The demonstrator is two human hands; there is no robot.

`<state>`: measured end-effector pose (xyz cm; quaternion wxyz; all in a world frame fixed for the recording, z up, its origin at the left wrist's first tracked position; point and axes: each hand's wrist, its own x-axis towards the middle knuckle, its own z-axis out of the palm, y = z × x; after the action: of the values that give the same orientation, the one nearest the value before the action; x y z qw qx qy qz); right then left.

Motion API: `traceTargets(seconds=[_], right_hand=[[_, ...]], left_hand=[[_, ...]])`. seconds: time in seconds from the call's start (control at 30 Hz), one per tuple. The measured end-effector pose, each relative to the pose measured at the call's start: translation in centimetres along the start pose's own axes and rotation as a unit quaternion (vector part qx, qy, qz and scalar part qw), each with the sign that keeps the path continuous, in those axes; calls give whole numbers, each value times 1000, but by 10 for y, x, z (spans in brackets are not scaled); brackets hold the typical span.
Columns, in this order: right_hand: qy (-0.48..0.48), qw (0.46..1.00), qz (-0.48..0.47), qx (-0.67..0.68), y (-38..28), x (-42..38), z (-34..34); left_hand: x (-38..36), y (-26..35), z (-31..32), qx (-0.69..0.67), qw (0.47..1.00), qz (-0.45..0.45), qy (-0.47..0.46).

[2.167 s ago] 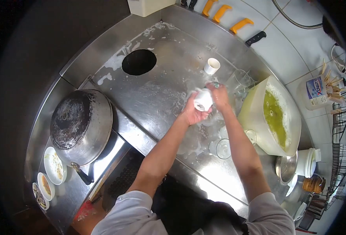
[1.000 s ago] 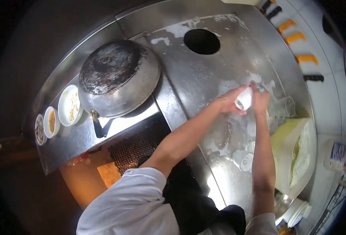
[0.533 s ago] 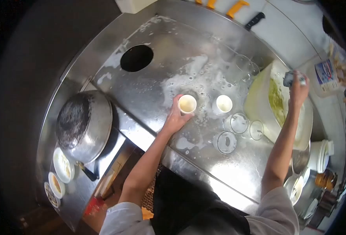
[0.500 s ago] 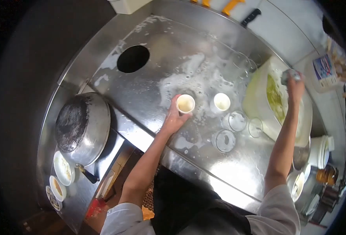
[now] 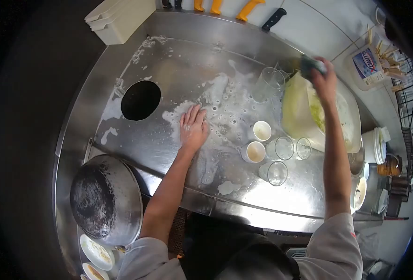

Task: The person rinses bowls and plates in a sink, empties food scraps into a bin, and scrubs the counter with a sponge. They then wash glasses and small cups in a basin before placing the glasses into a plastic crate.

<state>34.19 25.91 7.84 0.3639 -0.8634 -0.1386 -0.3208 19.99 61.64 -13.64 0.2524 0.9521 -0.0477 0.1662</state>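
My left hand (image 5: 194, 128) lies flat on the soapy steel counter (image 5: 188, 70), fingers spread and empty. At the upper right, my right hand (image 5: 324, 81) grips a dark green scouring pad (image 5: 309, 66) above the far rim of a pale tub (image 5: 294, 109) with greenish, foamy contents. Between the two hands stand two white cups (image 5: 262, 131), (image 5: 254, 152), both upright. Three clear glasses (image 5: 277, 173), (image 5: 283, 148), (image 5: 303, 148) are beside them, and more glassware (image 5: 268, 81) stands farther back near the tub.
A round hole (image 5: 141, 100) opens in the counter at left. A large blackened pan (image 5: 106, 200) sits at lower left above dirty dishes (image 5: 96, 252). Knives (image 5: 274, 20) hang along the back wall. White containers (image 5: 122, 21) stand at upper left; a labelled tub (image 5: 366, 67) holds wooden sticks.
My left hand has let go of a white cup, now beside the other one, and lies flat farther left. My right hand with the pad has moved toward the tub's far rim. The view has shifted.
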Motion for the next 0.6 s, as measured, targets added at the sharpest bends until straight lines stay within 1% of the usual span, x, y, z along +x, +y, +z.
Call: traceTargets(seconds=[0.03,0.07,0.1,0.13,0.17,0.2,0.3,0.4,0.47,0.5,0.53,0.57,0.6], right_hand=[[-158,980,117,-30,-22,6,12],[-255,966,31,13,13,7,42],[-295,929,-151,-165,43,3,69],[-370,924,12,-100,56,-6,97],[-463,866,34,-186,44,-1,113],[-549,790,56,-267,33,5,125],[-616,738,145,-235,71,-3,152],[-617,721,209,-235,23,-10,145],[-664,707,82,-228,12,-28,157],[-668,697,110,-236,-23,-35,158],[-690,696,55,-192,-17,-52,172],[-657,725,15,-206,-43,-68,173],[-697,685,16,-210,-86,-68,169]], left_hand=[[-2,1,2,-6,1000,2,4],[-2,0,1,-9,1000,5,11],[-1,-2,0,-11,1000,7,20],[0,-4,0,-10,999,10,30],[-1,-5,2,-9,999,10,40],[-1,-6,4,-8,999,9,49],[2,-6,4,-12,999,5,50],[2,-7,4,-5,1000,-14,20],[5,1,1,-23,999,-21,11],[5,7,0,-43,999,-20,12],[10,16,1,-65,998,-11,11],[13,24,13,-108,994,9,33],[10,30,32,-156,986,26,49]])
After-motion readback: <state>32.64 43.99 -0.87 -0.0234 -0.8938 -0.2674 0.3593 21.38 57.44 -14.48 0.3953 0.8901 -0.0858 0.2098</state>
